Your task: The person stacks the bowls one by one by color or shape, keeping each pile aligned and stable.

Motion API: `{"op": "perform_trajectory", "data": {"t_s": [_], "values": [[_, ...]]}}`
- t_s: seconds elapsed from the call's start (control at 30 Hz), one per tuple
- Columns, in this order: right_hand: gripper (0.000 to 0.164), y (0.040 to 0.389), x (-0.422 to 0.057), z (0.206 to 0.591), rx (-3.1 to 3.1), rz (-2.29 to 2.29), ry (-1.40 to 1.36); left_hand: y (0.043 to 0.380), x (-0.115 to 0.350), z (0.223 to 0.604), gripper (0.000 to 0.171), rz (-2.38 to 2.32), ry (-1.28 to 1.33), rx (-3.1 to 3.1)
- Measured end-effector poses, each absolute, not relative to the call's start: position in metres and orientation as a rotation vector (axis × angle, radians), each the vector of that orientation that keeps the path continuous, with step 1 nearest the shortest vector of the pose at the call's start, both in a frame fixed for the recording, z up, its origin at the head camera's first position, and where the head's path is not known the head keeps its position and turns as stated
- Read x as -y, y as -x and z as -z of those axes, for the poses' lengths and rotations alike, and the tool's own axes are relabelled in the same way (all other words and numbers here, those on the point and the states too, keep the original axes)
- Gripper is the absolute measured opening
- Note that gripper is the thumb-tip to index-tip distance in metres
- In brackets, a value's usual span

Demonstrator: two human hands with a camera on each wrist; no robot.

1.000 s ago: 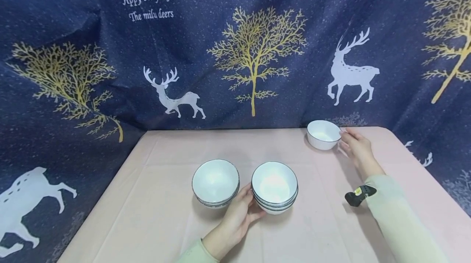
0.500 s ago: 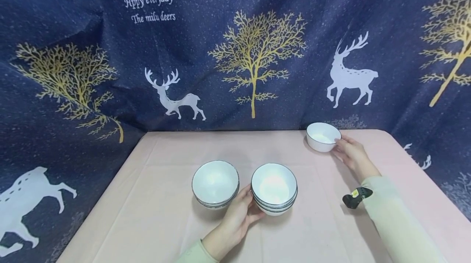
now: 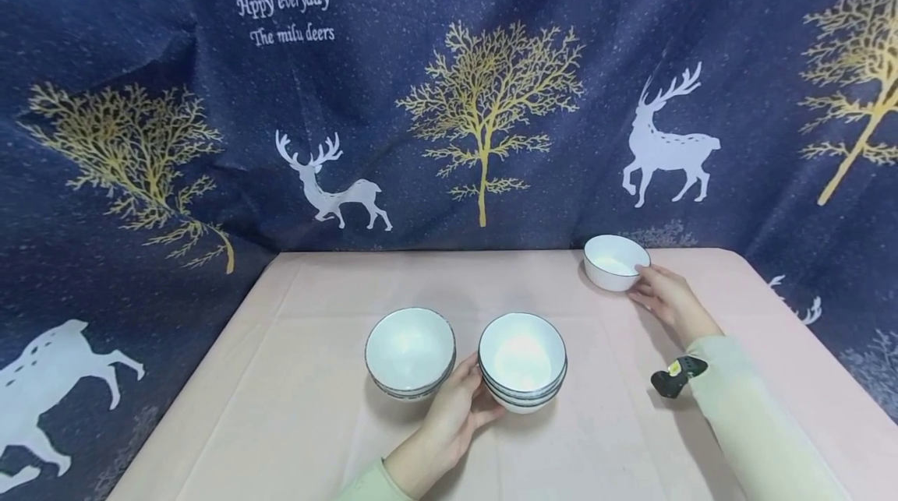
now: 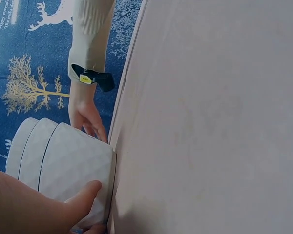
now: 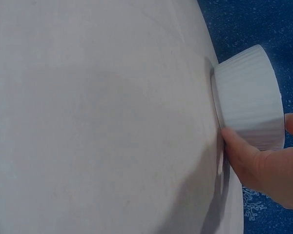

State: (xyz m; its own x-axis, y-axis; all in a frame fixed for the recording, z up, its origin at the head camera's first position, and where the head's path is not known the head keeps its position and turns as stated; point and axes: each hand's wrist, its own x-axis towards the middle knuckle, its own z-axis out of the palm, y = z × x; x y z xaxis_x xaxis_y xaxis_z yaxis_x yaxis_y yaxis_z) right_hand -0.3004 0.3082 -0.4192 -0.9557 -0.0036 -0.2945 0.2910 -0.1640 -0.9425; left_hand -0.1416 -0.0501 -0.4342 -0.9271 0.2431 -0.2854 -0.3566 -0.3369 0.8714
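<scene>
On the pink-covered table stands a stack of white bowls (image 3: 522,353) with dark rims and a faceted outside. My left hand (image 3: 452,411) grips this stack from its left side, with the thumb low on the wall of the bottom bowl in the left wrist view. Just left of that hand is a second stack of dark-rimmed white bowls (image 3: 410,349). Near the far right edge sits a single ribbed white bowl (image 3: 610,275). My right hand (image 3: 669,298) holds its right side, thumb down by the base (image 5: 239,151) and a finger at the rim.
The pink tablecloth (image 3: 309,407) runs back to a dark blue curtain (image 3: 435,174) printed with deer and golden trees. A black wrist strap device (image 3: 677,376) hangs from the right sleeve.
My right hand has moved a little left onto the ribbed bowl and now holds its rim. The left hand stays on its stack; the head view has shifted slightly.
</scene>
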Motion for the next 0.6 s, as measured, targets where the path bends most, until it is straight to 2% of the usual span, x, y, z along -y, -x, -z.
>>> {"op": "perform_trajectory", "data": {"t_s": [0.6], "values": [[0.07,0.3027,-0.3092,0.4223,-1.911,2.204,-0.352,0.1399,0.049,0.4345,0.051,-2.319,0.143,-1.536]]}}
